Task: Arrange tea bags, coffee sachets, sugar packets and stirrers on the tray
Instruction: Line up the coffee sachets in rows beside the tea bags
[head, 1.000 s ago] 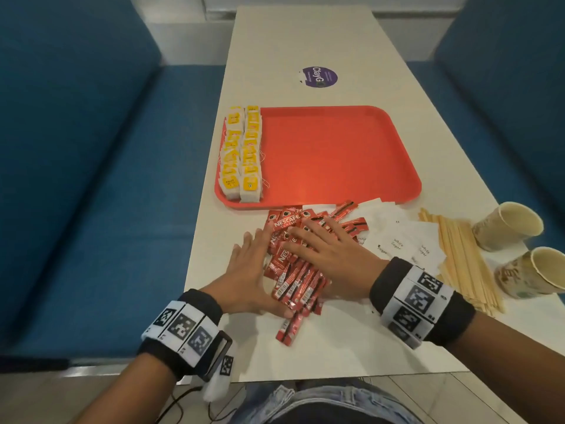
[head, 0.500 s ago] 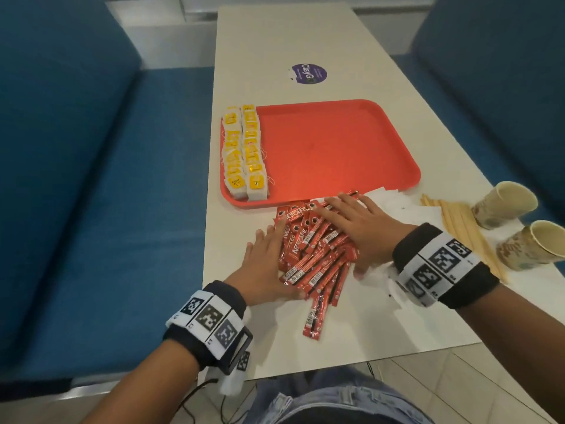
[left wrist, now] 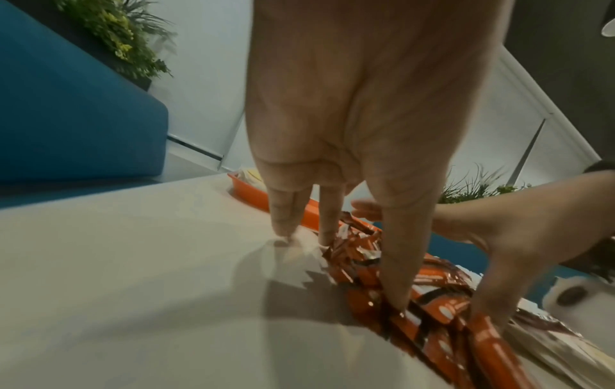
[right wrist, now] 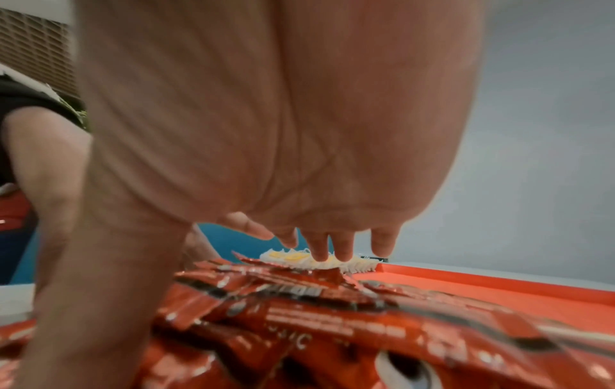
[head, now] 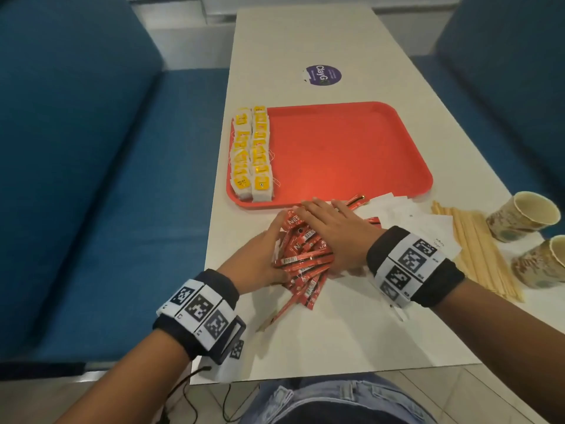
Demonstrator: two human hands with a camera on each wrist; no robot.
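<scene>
A heap of red coffee sachets (head: 302, 258) lies on the white table just in front of the red tray (head: 351, 148). My left hand (head: 263, 255) presses its straight fingers against the heap's left side. Flat on top of the heap from the right lies my right hand (head: 333, 228), fingers straight. Two rows of yellow-tagged tea bags (head: 252, 154) fill the tray's left edge. White sugar packets (head: 406, 215) and wooden stirrers (head: 477, 255) lie to the right. In the left wrist view my fingers (left wrist: 396, 276) touch the sachets (left wrist: 442, 315). The right wrist view shows the sachets (right wrist: 332, 329) under my palm.
Two paper cups (head: 522, 215) (head: 544, 264) stand at the table's right edge beside the stirrers. A purple sticker (head: 323, 75) lies beyond the tray. Blue bench seats (head: 107, 179) flank the table on both sides. One sachet (head: 275, 316) trails toward the near edge.
Both hands have pushed the spread sachets together into a tighter heap and slid it forward toward the tray's near rim. The right hand moved over the top of the heap.
</scene>
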